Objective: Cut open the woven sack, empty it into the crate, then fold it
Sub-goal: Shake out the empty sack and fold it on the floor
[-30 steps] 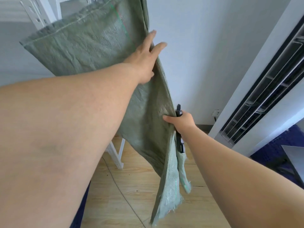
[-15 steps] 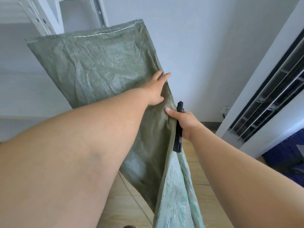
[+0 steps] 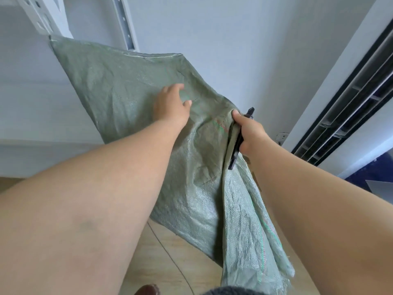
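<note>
- Green woven sack [image 3: 136, 99] held up in the air, flat and limp, stitched top hem uppermost and tilted down toward the right; lower end folded over and hanging in front of the right forearm, frayed edge at the bottom.
- Left hand [image 3: 171, 104] laid flat on the sack's face, left of the pinched edge, fingers straight and slightly spread, thumb out to the right.
- Right hand [image 3: 251, 133] pinching the sack's right edge with the thumb on the near side, other fingers curled round a black cutter [image 3: 236, 150] held against the same edge; fingertips hidden behind the cloth.
- Against half a second ago: sack tipped further over, top hem now slanting right instead of near level; left hand moved inward from the right edge onto the middle of the panel; right hand and cutter in much the same grip, tool more tilted.
- Sack's left corner overlapping a white perforated rack upright [image 3: 125, 28]; pale wall [image 3: 244, 50] behind the sack.
- Right of the sack, beyond the right hand, a tall white unit with dark louvred vent [image 3: 348, 107], apart from the cloth.
- Below the sack, wooden floor [image 3: 170, 252] with a thin cable across it; bare floor under the hanging end.
</note>
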A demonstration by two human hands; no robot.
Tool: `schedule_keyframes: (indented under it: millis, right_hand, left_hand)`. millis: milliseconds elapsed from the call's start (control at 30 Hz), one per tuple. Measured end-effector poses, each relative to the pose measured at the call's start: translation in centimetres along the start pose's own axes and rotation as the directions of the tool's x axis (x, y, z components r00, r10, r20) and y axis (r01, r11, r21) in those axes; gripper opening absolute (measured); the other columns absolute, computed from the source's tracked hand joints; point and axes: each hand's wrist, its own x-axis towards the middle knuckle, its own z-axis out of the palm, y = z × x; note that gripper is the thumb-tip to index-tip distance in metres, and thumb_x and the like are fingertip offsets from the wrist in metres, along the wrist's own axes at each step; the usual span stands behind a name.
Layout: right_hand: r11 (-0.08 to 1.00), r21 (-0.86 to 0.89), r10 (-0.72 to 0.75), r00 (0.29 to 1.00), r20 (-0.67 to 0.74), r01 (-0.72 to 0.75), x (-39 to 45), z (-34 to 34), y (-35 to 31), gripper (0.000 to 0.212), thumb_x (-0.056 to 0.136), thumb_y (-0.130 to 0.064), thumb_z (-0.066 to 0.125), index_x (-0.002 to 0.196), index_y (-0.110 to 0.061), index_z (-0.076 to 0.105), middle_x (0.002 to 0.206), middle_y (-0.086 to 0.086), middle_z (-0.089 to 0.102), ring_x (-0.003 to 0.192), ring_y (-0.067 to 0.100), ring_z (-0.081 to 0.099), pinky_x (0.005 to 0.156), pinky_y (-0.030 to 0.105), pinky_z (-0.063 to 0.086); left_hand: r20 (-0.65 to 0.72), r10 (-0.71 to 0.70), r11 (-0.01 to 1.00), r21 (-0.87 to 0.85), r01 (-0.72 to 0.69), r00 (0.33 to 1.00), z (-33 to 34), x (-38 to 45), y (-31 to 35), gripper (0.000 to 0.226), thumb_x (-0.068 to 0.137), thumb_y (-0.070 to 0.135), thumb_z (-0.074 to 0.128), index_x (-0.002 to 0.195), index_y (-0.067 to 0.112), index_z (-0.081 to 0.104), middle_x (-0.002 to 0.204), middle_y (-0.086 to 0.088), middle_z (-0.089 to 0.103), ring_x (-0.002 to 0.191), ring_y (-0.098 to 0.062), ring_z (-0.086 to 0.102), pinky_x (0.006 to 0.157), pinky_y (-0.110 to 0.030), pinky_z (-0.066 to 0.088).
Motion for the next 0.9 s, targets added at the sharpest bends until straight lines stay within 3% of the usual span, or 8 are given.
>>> schedule_keyframes:
  millis: [200, 333, 467, 533, 600, 733, 833, 900]
  right_hand:
    - [1.000, 0.013, 0.010, 0.992, -0.125, -0.009, 0.8, 1.3, -1.1, 0.036, 0.077, -0.036, 0.080, 0.101, -0.017, 0.062, 0.103, 0.005, 0.071, 0.092, 0.026, 0.070, 0.090, 0.046, 0.056]
    - [0.999, 0.034, 0.025, 0.963, -0.268, -0.017, 1.4, 1.8, -1.8, 0.030, 0.081, -0.037, 0.075, 0.099, -0.019, 0.061, 0.103, 0.002, 0.068, 0.093, 0.026, 0.064, 0.088, 0.046, 0.054]
    - [0.991, 0.128, 0.091, 0.917, -0.387, -0.044, 2.6, 1.2, -2.0, 0.037, 0.082, -0.040, 0.070, 0.114, -0.023, 0.062, 0.100, -0.003, 0.068, 0.094, 0.028, 0.064, 0.084, 0.047, 0.053]
    - [0.989, 0.145, 0.055, 0.934, -0.353, -0.004, 3.6, 0.6, -1.8, 0.039, 0.090, -0.039, 0.058, 0.125, -0.021, 0.058, 0.112, -0.001, 0.067, 0.102, 0.030, 0.064, 0.076, 0.041, 0.054]
    - [0.993, 0.108, -0.011, 0.942, -0.336, 0.050, 4.2, 0.0, -1.7, 0.043, 0.096, -0.035, 0.045, 0.135, -0.017, 0.051, 0.129, 0.001, 0.062, 0.110, 0.027, 0.063, 0.062, 0.032, 0.052]
    - [0.994, 0.103, 0.014, 0.907, -0.421, 0.032, 4.0, -2.2, -1.8, 0.042, 0.088, -0.043, 0.062, 0.122, -0.020, 0.060, 0.104, -0.005, 0.066, 0.090, 0.019, 0.063, 0.070, 0.032, 0.050]
    - [0.999, -0.044, 0.007, 0.960, -0.281, -0.020, 4.6, -4.2, -1.5, 0.045, 0.074, -0.036, 0.079, 0.112, -0.017, 0.062, 0.104, 0.002, 0.071, 0.088, 0.021, 0.069, 0.083, 0.037, 0.056]
    - [0.979, -0.200, 0.002, 0.987, -0.161, -0.035, 4.2, -4.8, -1.3, 0.025, 0.079, -0.019, 0.077, 0.097, -0.017, 0.061, 0.093, 0.008, 0.070, 0.077, 0.022, 0.067, 0.081, 0.038, 0.057]
  left_hand:
    - [-0.305, -0.113, 0.945, 0.261, 0.197, 0.946, -1.6, -3.0, -6.3, 0.077, 0.081, 0.044, 0.069, 0.144, 0.018, 0.033, 0.152, -0.005, 0.031, 0.142, -0.025, 0.025, 0.117, -0.041, 0.017]
    - [-0.318, -0.382, 0.886, 0.143, 0.442, 0.868, -2.5, -3.5, -8.2, 0.100, 0.074, 0.058, 0.070, 0.150, 0.018, 0.019, 0.157, -0.008, 0.016, 0.146, -0.027, 0.015, 0.117, -0.049, 0.011]
    - [0.131, -0.766, 0.607, -0.175, 0.775, 0.629, -2.9, -3.9, -8.7, 0.117, 0.070, 0.069, 0.067, 0.154, 0.016, 0.005, 0.158, -0.011, 0.017, 0.144, -0.033, 0.023, 0.115, -0.052, 0.025]
    - [0.544, -0.671, 0.501, -0.167, 0.849, 0.504, -2.4, -5.0, -7.8, 0.112, 0.074, 0.077, 0.054, 0.155, 0.013, 0.010, 0.159, -0.012, 0.019, 0.144, -0.035, 0.025, 0.114, -0.052, 0.027]
    - [0.719, -0.554, 0.512, -0.102, 0.853, 0.419, -1.5, -5.8, -7.2, 0.103, 0.078, 0.078, 0.046, 0.155, 0.019, 0.011, 0.162, -0.010, 0.012, 0.147, -0.035, 0.017, 0.113, -0.057, 0.023]
    - [0.679, -0.562, 0.541, -0.130, 0.831, 0.472, 0.1, -5.4, -7.3, 0.080, 0.084, 0.059, 0.061, 0.146, 0.014, 0.038, 0.148, -0.014, 0.043, 0.131, -0.034, 0.045, 0.100, -0.048, 0.040]
    - [0.591, -0.554, 0.461, -0.368, 0.808, 0.586, 0.1, -3.6, -7.0, 0.040, 0.089, 0.035, 0.066, 0.121, 0.010, 0.062, 0.092, -0.008, 0.066, 0.075, -0.023, 0.062, 0.066, -0.029, 0.049]
    - [0.527, -0.557, 0.473, -0.434, 0.767, 0.642, -0.1, -2.1, -6.3, 0.039, 0.082, 0.030, 0.072, 0.114, 0.010, 0.061, 0.102, -0.009, 0.068, 0.083, -0.023, 0.064, 0.073, -0.032, 0.053]
